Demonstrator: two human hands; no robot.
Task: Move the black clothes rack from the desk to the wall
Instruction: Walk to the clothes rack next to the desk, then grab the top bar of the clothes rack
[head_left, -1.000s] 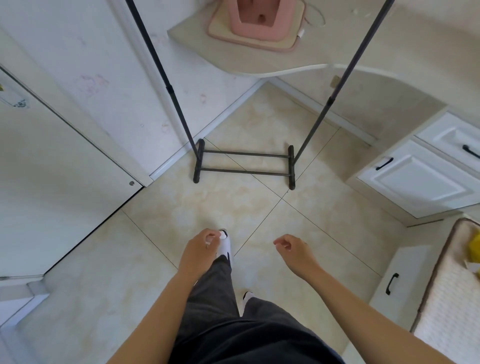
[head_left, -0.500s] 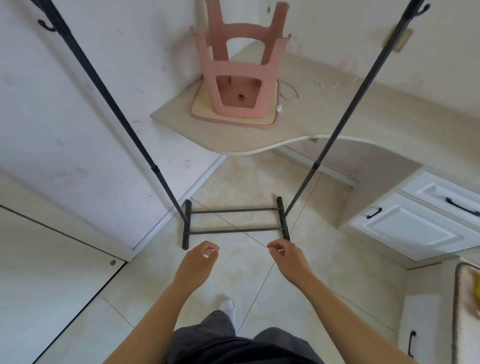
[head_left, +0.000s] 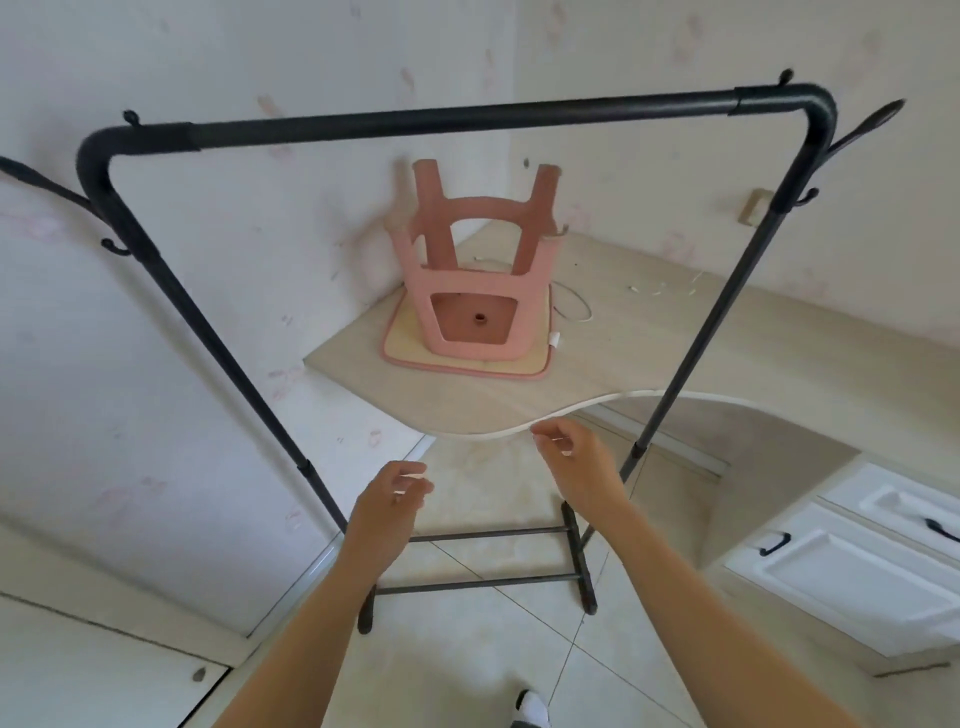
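The black clothes rack (head_left: 457, 122) stands on the tiled floor right in front of the desk (head_left: 613, 364), its top bar spanning the upper view and its two feet joined by low crossbars. My left hand (head_left: 387, 501) is raised in front of the rack, fingers loosely curled, holding nothing. My right hand (head_left: 579, 460) is a little higher, fingers also loosely curled and empty. Neither hand touches the rack; both hover between its two uprights, below the top bar.
An upturned pink stool (head_left: 470, 280) sits on a cushion on the desk corner, with a white cable (head_left: 571, 312) beside it. White drawers (head_left: 852, 571) stand at the right. A wall (head_left: 156, 312) runs along the left. A white door panel (head_left: 78, 675) is at lower left.
The view has tilted up from the floor, bringing the rack's top bar into sight. Both hands have risen and moved forward toward the rack.
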